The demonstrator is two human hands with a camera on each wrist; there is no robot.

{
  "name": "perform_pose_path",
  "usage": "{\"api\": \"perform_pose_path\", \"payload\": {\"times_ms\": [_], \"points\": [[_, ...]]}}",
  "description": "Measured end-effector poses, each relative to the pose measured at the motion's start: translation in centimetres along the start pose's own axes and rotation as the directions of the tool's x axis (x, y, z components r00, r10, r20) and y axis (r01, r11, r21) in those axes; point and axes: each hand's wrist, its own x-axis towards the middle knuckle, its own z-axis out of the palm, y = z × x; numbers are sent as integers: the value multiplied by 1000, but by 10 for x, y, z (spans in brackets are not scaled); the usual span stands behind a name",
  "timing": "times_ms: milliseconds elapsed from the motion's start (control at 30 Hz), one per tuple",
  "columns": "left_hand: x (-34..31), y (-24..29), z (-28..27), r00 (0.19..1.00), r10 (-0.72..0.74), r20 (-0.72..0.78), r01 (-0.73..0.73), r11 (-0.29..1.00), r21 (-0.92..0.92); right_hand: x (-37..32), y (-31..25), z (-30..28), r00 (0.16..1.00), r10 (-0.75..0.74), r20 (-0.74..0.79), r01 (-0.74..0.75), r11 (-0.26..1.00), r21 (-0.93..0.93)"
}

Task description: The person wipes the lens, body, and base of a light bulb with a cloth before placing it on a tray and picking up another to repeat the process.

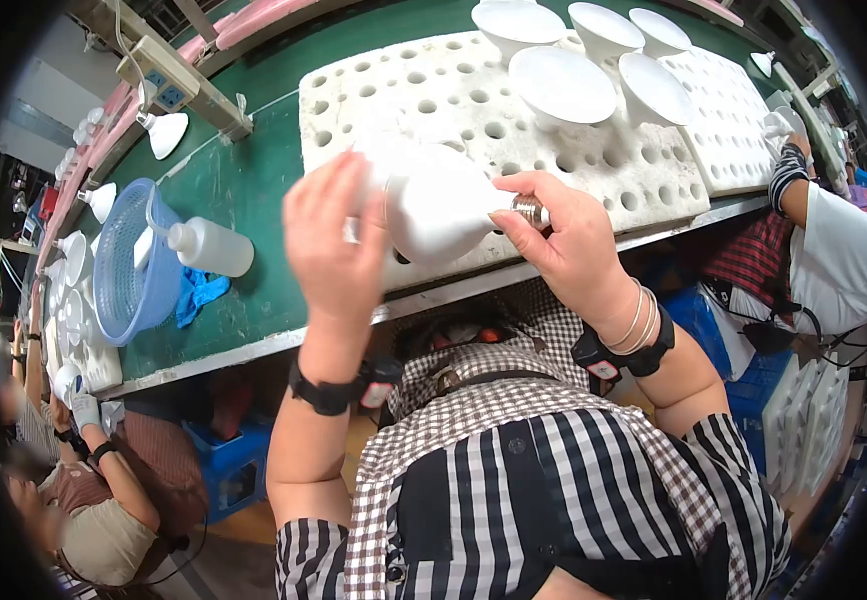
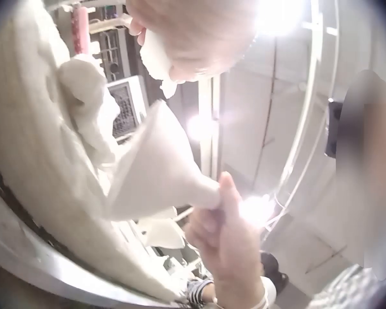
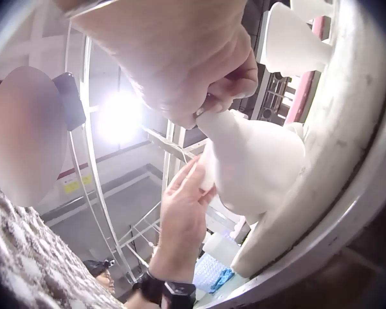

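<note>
A white, flared lamp bulb (image 1: 439,205) is held up over the front edge of a white foam board. My right hand (image 1: 569,235) pinches it by the metal screw base (image 1: 527,210), thumb on one side and fingers on the other. At the wide end of the bulb is my left hand (image 1: 334,235), blurred in the head view. Its fingers grip a crumpled white cloth (image 2: 156,58), seen in the left wrist view just off the bulb's rim. In the right wrist view the left fingers (image 3: 192,180) overlap the bulb's side.
The holed foam board (image 1: 374,100) bears several white bulbs (image 1: 564,85), with a second board (image 1: 729,150) at the right. On the green table (image 1: 254,190) lie a blue basket (image 1: 124,290), a white bottle (image 1: 219,248) and a blue cloth (image 1: 199,290). Other people sit on both sides.
</note>
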Motion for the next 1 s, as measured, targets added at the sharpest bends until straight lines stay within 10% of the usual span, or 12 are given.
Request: {"api": "perform_pose_path", "payload": {"times_ms": [167, 267, 400, 467, 600, 667, 1000], "points": [[0, 17, 7, 908, 358, 218, -356, 933, -50, -5, 0, 11, 992, -91, -85, 87, 995, -51], [15, -16, 8, 980, 62, 187, -57, 998, -27, -8, 2, 12, 990, -107, -90, 104, 994, -39], [9, 5, -4, 969, 239, 67, -231, 967, -103, -6, -1, 11, 986, -133, -96, 125, 988, -91], [1, 38, -1, 910, 338, 240, -305, 938, -163, -6, -2, 14, 983, -163, -79, 153, 981, -118], [15, -13, -1, 933, 281, 225, -292, 956, 15, -5, -7, 12, 993, -106, -53, 100, 990, -101], [17, -31, -5, 988, 33, 152, -41, 998, 50, -4, -5, 13, 987, -140, -74, 134, 987, -88], [4, 11, -2, 942, 221, 253, -176, 967, -186, 9, -24, 21, 994, -99, 38, 93, 987, 133]]}}
